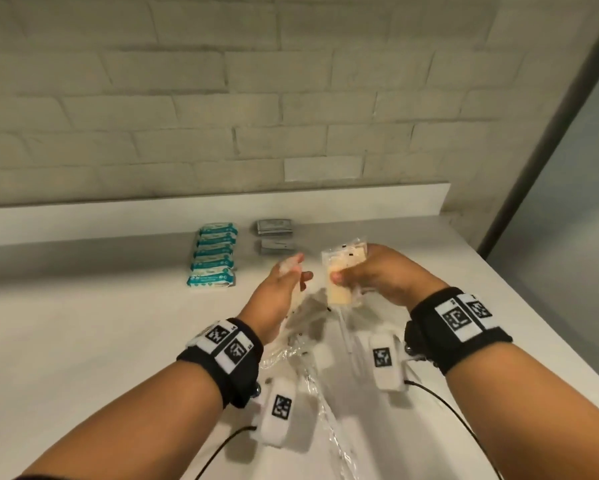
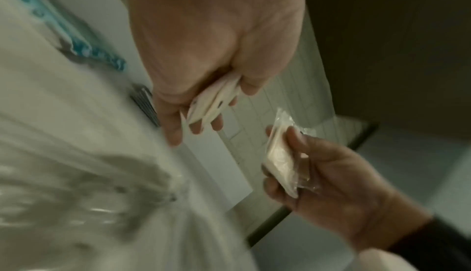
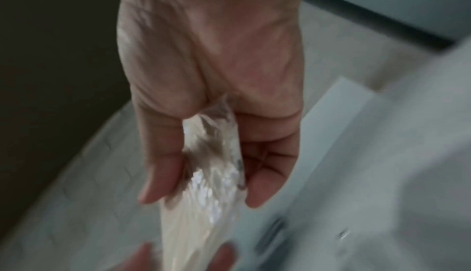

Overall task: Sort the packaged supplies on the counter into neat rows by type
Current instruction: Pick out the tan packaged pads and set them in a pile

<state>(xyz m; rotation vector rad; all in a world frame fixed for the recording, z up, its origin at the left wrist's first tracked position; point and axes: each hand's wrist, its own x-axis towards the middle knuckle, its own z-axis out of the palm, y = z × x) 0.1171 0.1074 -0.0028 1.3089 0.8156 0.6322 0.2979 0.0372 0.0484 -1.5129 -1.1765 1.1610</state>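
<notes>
Both hands are raised over the white counter (image 1: 83,323). My right hand (image 1: 341,276) grips a clear packet with cream contents (image 1: 343,268), held upright; the same packet (image 2: 277,158) and hand (image 2: 323,174) appear in the left wrist view. In the right wrist view crinkled clear plastic (image 3: 211,154) runs between the thumb and fingers. My left hand (image 1: 299,271) holds a smaller clear packet with white contents (image 2: 216,102) under its curled fingers. A column of teal-and-white packets (image 1: 213,258) lies at the back left, with two grey packets (image 1: 274,227) beside it.
More clear packets (image 1: 301,344) lie loose on the counter beneath my hands. A raised ledge (image 1: 325,199) and brick wall close the back. The counter's right edge (image 1: 547,334) runs diagonally near my right forearm. Cables trail from both wrist cameras.
</notes>
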